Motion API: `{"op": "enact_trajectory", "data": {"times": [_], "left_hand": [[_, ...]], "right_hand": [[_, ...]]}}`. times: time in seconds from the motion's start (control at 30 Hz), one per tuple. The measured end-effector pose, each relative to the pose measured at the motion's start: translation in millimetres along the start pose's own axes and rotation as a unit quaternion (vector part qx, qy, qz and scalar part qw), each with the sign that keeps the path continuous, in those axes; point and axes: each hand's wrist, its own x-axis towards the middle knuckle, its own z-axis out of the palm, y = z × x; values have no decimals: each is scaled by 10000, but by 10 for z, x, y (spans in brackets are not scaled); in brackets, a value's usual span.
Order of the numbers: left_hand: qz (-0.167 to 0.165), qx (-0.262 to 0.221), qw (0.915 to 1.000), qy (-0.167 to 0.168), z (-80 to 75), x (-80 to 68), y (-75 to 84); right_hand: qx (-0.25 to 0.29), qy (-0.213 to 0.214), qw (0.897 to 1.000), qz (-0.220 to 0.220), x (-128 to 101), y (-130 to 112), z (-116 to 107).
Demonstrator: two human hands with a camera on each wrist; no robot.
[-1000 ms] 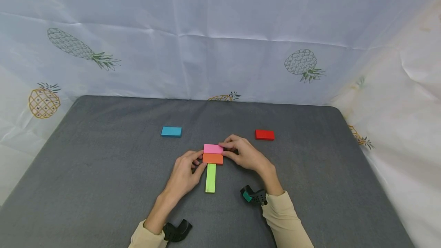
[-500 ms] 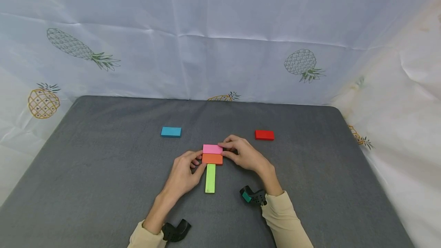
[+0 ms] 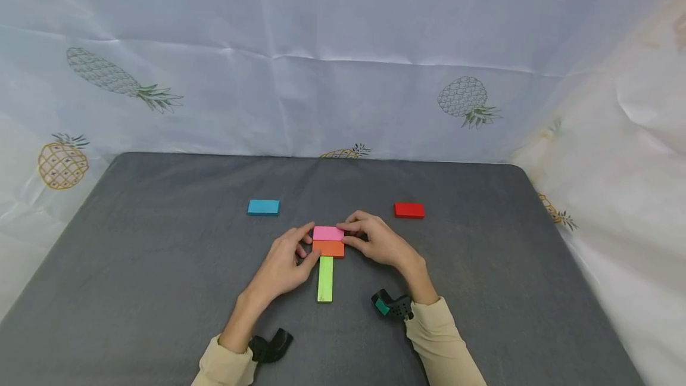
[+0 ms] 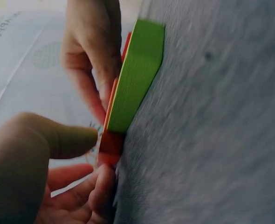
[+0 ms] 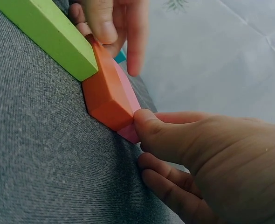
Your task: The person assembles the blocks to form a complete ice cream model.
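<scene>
A pink block [image 3: 329,233] lies flat on the table, its long side against an orange block [image 3: 329,248]. From the orange block's near side a lime-green block [image 3: 325,279] runs toward the person, like a stem. My right hand [image 3: 379,242] pinches the pink block's right end between thumb and index finger; the thumb sits by the seam with the orange block. On the left side, my left hand [image 3: 285,260] has its thumb and index finger spread beside the blocks. In the left wrist view its thumb [image 4: 74,141] stands slightly off the orange block [image 4: 112,145], with other fingertips near its end.
A blue block [image 3: 263,208] lies farther back to the left, and a red block [image 3: 409,211] back to the right. The grey cloth-covered table [image 3: 161,267] ends at a white pineapple-print curtain [image 3: 343,100]. Each wrist carries a black camera mount [image 3: 272,345].
The left hand has loosened, its index finger lifting away from the blocks' left side. The right hand keeps its place at the pink block. The view has shifted slightly.
</scene>
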Motion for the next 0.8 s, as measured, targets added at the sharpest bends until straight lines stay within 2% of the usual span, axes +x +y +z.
{"op": "enact_trajectory", "data": {"times": [0.1, 0.23, 0.53, 0.8], "left_hand": [[45, 20, 9999, -140, -30, 47, -17], [-75, 26, 9999, -140, -39, 104, -16], [-469, 34, 9981, 390, 31, 136, 21], [-531, -5, 9966, 631, 60, 127, 43]], "right_hand": [[-13, -14, 10000, 15, 2, 2, 3], [3, -21, 10000, 38, 7, 8, 2], [31, -15, 10000, 86, 6, 5, -6], [28, -5, 10000, 82, 7, -2, -2]]}}
